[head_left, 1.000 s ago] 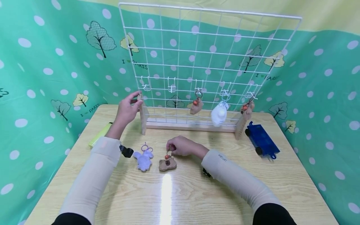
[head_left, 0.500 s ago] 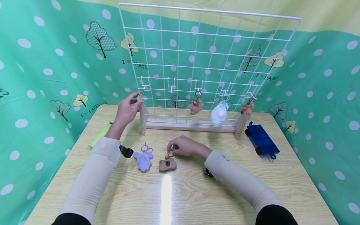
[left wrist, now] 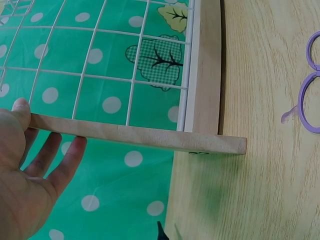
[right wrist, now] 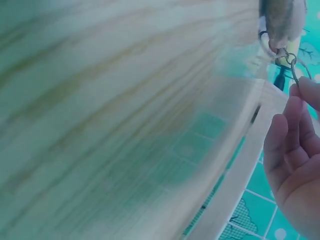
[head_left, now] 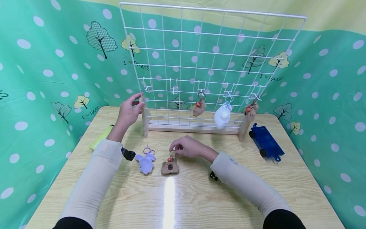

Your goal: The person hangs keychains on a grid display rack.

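My right hand [head_left: 188, 147] pinches the metal ring of a brown bear plush keychain [head_left: 170, 167] between thumb and fingertips. The bear's face is toward me, with an orange bead at its top, low over the table. In the right wrist view the ring [right wrist: 294, 70] sits at the fingertips. My left hand [head_left: 129, 111] holds the upper end of the left wooden post of a white wire grid rack [head_left: 213, 11]. The left wrist view shows the thumb on one side of that post [left wrist: 135, 136] and fingers on the other. A purple plush keychain [head_left: 146, 164] lies left of the bear.
From the rack's hooks hang a brown plush keychain [head_left: 199, 108], a white one [head_left: 222, 117] and another brown one [head_left: 251, 113]. Two hooks at left [head_left: 174, 90] bear nothing. A blue wheeled toy cart [head_left: 266, 142] stands right; a yellow-green object [head_left: 101, 138] lies left.
The bear keychain's ring has been lifted a little, and the bear has tilted up from lying flat. My right hand has risen slightly; my left hand stays on the post.
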Demonstrator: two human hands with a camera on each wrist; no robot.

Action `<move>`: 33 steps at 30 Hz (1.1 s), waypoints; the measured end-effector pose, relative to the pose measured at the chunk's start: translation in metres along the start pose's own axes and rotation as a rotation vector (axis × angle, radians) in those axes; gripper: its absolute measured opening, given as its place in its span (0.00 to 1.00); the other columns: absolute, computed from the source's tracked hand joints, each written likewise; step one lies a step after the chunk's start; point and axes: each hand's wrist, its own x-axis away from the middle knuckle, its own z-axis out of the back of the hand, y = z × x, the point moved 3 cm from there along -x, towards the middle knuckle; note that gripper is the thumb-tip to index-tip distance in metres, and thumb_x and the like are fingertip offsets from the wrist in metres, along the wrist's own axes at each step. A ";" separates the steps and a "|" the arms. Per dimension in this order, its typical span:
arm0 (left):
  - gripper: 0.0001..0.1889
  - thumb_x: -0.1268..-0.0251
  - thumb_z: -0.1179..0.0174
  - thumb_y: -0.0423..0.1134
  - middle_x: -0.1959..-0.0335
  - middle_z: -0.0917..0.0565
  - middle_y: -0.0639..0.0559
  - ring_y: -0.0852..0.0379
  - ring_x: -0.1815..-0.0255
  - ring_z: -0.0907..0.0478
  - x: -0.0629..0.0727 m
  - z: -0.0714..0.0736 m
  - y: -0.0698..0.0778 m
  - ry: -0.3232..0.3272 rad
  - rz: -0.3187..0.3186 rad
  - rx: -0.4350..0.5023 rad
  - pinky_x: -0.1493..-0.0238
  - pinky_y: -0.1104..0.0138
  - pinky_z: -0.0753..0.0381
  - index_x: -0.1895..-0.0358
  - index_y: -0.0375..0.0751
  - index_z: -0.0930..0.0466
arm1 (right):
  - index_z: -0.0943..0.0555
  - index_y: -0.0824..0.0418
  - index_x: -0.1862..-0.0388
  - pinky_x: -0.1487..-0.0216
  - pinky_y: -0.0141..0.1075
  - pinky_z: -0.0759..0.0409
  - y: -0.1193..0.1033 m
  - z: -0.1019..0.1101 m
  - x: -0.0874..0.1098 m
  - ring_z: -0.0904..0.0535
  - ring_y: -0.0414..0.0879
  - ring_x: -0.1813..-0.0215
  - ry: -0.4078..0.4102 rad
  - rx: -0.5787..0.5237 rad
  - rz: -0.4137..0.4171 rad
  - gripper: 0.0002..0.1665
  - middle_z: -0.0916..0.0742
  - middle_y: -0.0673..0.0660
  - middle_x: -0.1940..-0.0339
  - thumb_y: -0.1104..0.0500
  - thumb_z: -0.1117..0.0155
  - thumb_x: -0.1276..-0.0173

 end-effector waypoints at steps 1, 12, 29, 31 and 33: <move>0.27 0.23 0.44 0.48 0.29 0.25 0.41 0.41 0.30 0.25 0.000 0.000 0.000 0.000 0.003 0.001 0.46 0.53 0.10 0.25 0.53 0.31 | 0.12 0.50 0.52 0.63 0.27 0.18 -0.001 0.001 0.001 0.20 0.34 0.68 0.008 -0.002 -0.003 0.10 0.11 0.47 0.68 0.62 0.35 0.27; 0.27 0.23 0.43 0.47 0.29 0.25 0.41 0.41 0.30 0.25 0.000 0.000 0.000 0.004 -0.003 0.007 0.46 0.54 0.10 0.25 0.52 0.31 | 0.12 0.53 0.50 0.68 0.27 0.17 -0.005 0.020 0.007 0.21 0.36 0.70 0.115 -0.066 0.007 0.10 0.10 0.54 0.67 0.62 0.33 0.28; 0.26 0.24 0.43 0.47 0.30 0.24 0.40 0.41 0.31 0.24 -0.001 0.000 0.000 0.003 -0.013 0.010 0.47 0.54 0.10 0.25 0.49 0.30 | 0.12 0.55 0.49 0.66 0.27 0.15 -0.022 0.063 0.010 0.19 0.37 0.68 0.297 -0.096 0.044 0.11 0.09 0.52 0.64 0.62 0.31 0.29; 0.26 0.23 0.43 0.46 0.30 0.24 0.39 0.41 0.31 0.24 -0.001 0.001 0.000 0.002 -0.014 0.009 0.46 0.54 0.10 0.25 0.50 0.30 | 0.12 0.55 0.49 0.66 0.28 0.15 -0.025 0.068 0.011 0.18 0.38 0.68 0.312 -0.098 0.049 0.11 0.10 0.52 0.64 0.62 0.32 0.29; 0.26 0.23 0.43 0.47 0.30 0.24 0.40 0.41 0.31 0.24 0.000 0.001 0.000 0.001 -0.008 0.007 0.46 0.53 0.10 0.25 0.50 0.31 | 0.12 0.54 0.49 0.66 0.28 0.15 -0.029 0.073 0.011 0.18 0.38 0.68 0.326 -0.094 0.051 0.11 0.11 0.52 0.66 0.62 0.32 0.28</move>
